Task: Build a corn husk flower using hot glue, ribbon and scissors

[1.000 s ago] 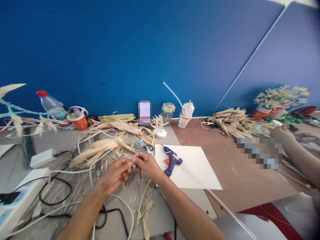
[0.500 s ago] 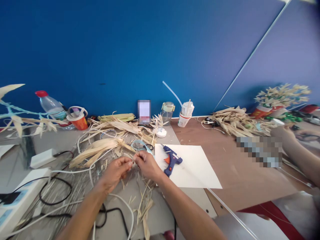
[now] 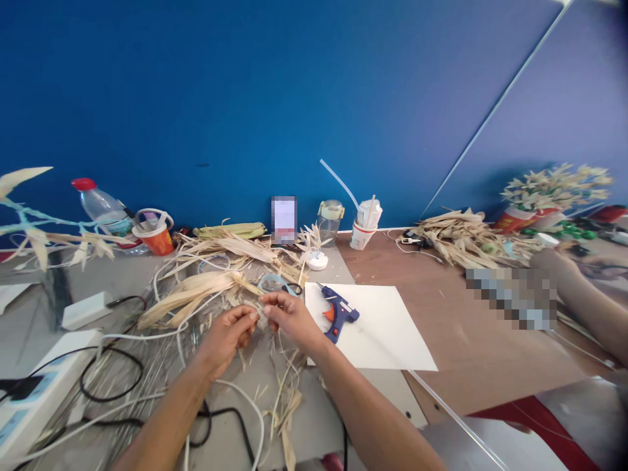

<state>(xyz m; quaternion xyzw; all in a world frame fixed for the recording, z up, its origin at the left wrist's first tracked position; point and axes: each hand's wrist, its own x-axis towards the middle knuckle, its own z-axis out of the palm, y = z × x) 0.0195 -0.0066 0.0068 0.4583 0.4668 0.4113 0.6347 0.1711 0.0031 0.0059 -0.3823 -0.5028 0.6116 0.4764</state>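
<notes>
My left hand [image 3: 230, 335] and my right hand [image 3: 290, 320] meet over the littered table, fingertips almost touching. Each is closed in a pinch; whatever lies between the fingers is too small and pale to make out. Just right of my right hand, a dark blue glue gun [image 3: 337, 315] with an orange trigger lies on a white sheet [image 3: 392, 347]. Dried corn husks [image 3: 201, 291] spread behind my left hand. Beyond my right hand is a light blue loop [image 3: 273, 283]. A husk flower on a round white base [image 3: 317, 261] stands farther back.
A white power strip [image 3: 53, 379] and tangled cables lie at the left. Along the wall stand a bottle [image 3: 105, 212], an orange cup [image 3: 156, 237], a phone [image 3: 284, 219], a jar [image 3: 330, 222] and a paper cup [image 3: 363, 234]. Another person's arm [image 3: 583, 301] reaches in at the right.
My right hand's fingers have lifted slightly and spread a little from the pinch of my left. The glue gun and the sheet stay where they were.
</notes>
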